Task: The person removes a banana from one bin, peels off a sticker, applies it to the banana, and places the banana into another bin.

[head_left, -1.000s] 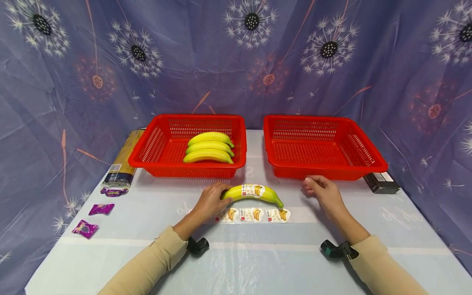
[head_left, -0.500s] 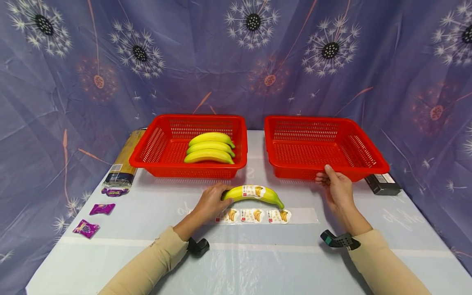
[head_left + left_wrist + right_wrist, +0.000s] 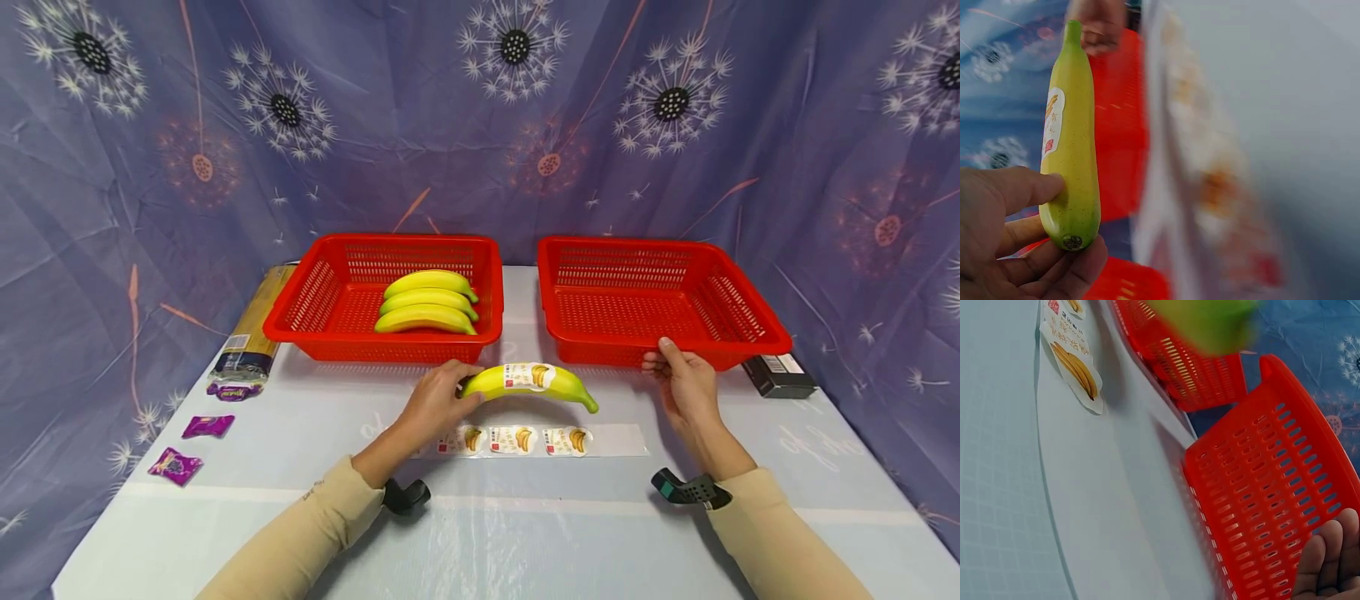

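Note:
My left hand (image 3: 438, 404) pinches one end of a yellow banana (image 3: 491, 383) and holds it raised above the table. A white label (image 3: 517, 376) with a banana picture is on its side; in the left wrist view the banana (image 3: 1071, 162) sits between thumb and fingers, green stem pointing away. My right hand (image 3: 688, 387) is at the front rim of the right red basket (image 3: 600, 343), thumb on the rim and curled fingers (image 3: 1332, 550) against the outer wall. Between the hands lies a clear strip (image 3: 618, 440) bearing several banana stickers (image 3: 513, 439).
The left red basket (image 3: 352, 337) has three bananas (image 3: 427, 300) inside. Purple-wrapped candies (image 3: 207, 426) and a tan package (image 3: 255, 321) lie at the left. A black box (image 3: 783, 377) sits beside the right basket. A patterned curtain (image 3: 480, 125) hangs behind.
My right hand has moved right and forward to the right basket's front rim. The left hand has lifted the labelled banana off the table and shifted it slightly right.

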Available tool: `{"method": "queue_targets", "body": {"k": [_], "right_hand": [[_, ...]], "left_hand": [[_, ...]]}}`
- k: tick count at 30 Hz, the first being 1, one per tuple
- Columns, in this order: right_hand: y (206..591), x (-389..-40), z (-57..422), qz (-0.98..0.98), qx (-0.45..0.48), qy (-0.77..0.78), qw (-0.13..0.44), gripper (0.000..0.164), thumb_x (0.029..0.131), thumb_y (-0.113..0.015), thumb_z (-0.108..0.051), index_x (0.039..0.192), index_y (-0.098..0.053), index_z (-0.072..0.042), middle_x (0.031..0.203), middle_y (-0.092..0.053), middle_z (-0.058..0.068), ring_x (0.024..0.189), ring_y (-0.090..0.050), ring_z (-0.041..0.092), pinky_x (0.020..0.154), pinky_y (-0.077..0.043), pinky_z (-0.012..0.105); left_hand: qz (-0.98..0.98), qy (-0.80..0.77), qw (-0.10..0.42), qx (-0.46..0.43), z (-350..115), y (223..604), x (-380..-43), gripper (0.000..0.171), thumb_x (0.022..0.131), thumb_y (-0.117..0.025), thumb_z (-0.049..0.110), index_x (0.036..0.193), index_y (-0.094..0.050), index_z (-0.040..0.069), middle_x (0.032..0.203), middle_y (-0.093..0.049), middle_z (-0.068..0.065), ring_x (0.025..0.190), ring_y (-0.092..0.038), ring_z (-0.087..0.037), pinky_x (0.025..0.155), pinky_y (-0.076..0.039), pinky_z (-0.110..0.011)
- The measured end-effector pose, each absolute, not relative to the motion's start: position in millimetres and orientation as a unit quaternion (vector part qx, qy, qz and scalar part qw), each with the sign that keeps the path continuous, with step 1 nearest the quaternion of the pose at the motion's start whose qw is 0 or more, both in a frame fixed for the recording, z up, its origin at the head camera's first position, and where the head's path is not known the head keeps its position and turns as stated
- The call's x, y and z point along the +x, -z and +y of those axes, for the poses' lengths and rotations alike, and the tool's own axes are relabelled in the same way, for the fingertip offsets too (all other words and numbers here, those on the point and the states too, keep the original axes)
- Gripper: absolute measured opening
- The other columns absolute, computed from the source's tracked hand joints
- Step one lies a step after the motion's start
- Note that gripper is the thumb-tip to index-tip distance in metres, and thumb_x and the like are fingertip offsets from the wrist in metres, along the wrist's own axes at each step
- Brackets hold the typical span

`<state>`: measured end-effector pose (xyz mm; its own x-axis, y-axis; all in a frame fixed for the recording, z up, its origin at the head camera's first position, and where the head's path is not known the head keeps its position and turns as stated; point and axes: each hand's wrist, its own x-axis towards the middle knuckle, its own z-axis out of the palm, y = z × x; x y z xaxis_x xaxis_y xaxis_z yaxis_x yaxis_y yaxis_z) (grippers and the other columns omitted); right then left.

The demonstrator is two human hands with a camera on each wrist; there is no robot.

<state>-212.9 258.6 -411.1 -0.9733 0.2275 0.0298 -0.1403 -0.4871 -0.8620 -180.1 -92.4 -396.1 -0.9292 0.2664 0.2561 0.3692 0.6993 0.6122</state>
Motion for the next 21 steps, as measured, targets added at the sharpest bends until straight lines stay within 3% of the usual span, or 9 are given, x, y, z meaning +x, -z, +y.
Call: {"method": "queue_targets", "body": {"k": [9,15,21], "right_hand": [[413,-214,259,-0.492,-0.052,-0.862,0.112,0.019,0.087,-0.065,-0.014,0.075,-0.067,0.001,0.065,-0.071,0.006,0.057,-0.067,0.015,0.059,-0.055,0.026],[413,-215,260,-0.501,-0.058,-0.856,0.116,0.019,0.087,-0.065,-0.015,0.074,-0.067,-0.001,0.066,-0.071,0.005,0.059,-0.068,0.015,0.061,-0.056,0.025],[414,-215,260,-0.514,-0.056,-0.847,0.12,0.019,0.087,-0.065,-0.015,0.074,-0.067,-0.002,0.066,-0.072,0.004,0.059,-0.067,0.014,0.061,-0.056,0.026]], "left_hand": [[-0.9,0.36,0.103,-0.222,-56,335,-207,0.033,0.082,-0.069,0.018,0.113,-0.068,0.009,0.098,-0.067,-0.007,0.083,-0.059,-0.02,0.074,-0.046,-0.029],[-0.912,0.338,0.083,-0.216,-23,314,-242,0.033,0.085,-0.066,0.021,0.117,-0.066,0.01,0.103,-0.067,-0.007,0.091,-0.061,-0.02,0.079,-0.048,-0.03],[-0.926,0.316,0.051,-0.203,10,313,-268,0.035,0.087,-0.065,0.025,0.121,-0.064,0.013,0.109,-0.067,-0.003,0.092,-0.056,-0.016,0.081,-0.046,-0.029]]}}
